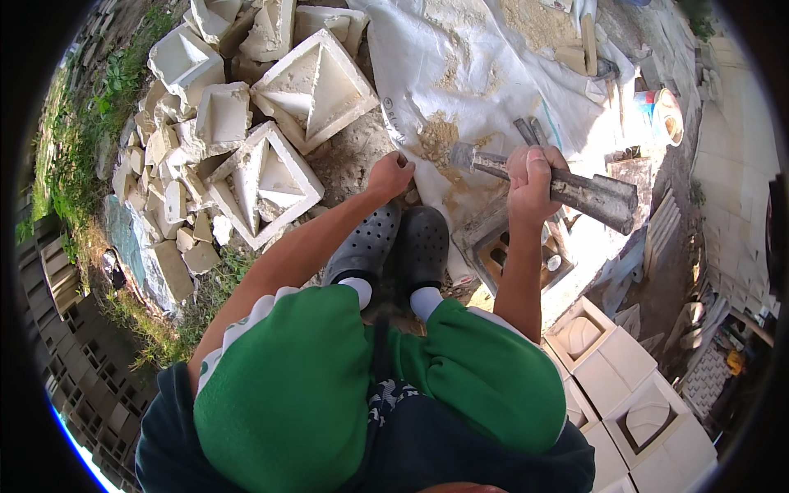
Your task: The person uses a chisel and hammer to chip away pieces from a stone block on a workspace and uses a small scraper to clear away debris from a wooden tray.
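Observation:
My right hand is wrapped around a long, worn, dark tool with a pale, broad end pointing left. Its exact kind does not show. The tool is held above a rectangular block mold, partly hidden behind my forearm. My left hand is closed in a loose fist in front of my shoes, with nothing seen sticking out of it. It hovers between broken cast blocks and a white sheet. Nearest to it on the left is a square pale block with triangular hollows; a similar block lies closer to me.
A heap of broken pale pieces lies at the left beside grass. Ahead, the white sheet carries sandy powder. Finished hollow blocks stand at the lower right. A tin can lies at the far right.

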A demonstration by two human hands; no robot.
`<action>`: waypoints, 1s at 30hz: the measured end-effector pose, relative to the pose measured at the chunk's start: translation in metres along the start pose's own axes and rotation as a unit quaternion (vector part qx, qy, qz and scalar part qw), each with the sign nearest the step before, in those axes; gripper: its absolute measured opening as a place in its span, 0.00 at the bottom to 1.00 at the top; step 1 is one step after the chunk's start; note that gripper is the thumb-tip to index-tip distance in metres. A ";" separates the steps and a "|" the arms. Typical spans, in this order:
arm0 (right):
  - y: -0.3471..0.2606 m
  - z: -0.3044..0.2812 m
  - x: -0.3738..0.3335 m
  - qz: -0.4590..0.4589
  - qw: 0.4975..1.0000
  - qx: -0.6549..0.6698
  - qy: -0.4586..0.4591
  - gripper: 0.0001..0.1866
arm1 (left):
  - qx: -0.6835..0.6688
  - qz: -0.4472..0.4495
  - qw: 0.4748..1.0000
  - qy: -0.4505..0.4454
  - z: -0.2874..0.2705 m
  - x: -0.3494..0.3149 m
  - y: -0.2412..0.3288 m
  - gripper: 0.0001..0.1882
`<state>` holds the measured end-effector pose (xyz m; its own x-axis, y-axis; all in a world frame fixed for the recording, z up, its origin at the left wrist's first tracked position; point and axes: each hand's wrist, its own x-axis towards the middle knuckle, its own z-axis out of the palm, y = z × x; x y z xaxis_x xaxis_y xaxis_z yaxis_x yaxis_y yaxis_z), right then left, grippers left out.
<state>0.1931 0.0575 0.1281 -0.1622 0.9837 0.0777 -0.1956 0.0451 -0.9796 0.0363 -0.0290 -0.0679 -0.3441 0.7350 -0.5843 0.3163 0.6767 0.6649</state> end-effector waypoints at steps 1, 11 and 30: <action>0.011 -0.006 -0.003 -0.021 1.000 0.004 -0.011 0.15 | -0.010 0.012 1.000 0.009 0.000 0.000 -0.003 0.17; 0.001 0.000 0.003 -0.007 0.998 0.026 0.061 0.17 | 0.013 0.018 1.000 0.020 0.002 0.000 -0.006 0.18; 0.057 -0.002 -0.001 -0.077 0.984 -0.145 -0.069 0.16 | 0.008 -0.003 1.000 0.013 0.002 -0.005 0.002 0.18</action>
<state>0.1841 0.0594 0.0715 -0.2857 0.9292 0.2343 0.0522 0.2593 -0.9644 0.0403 -0.0310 -0.0650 -0.3696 0.7290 -0.5762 0.3271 0.6825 0.6537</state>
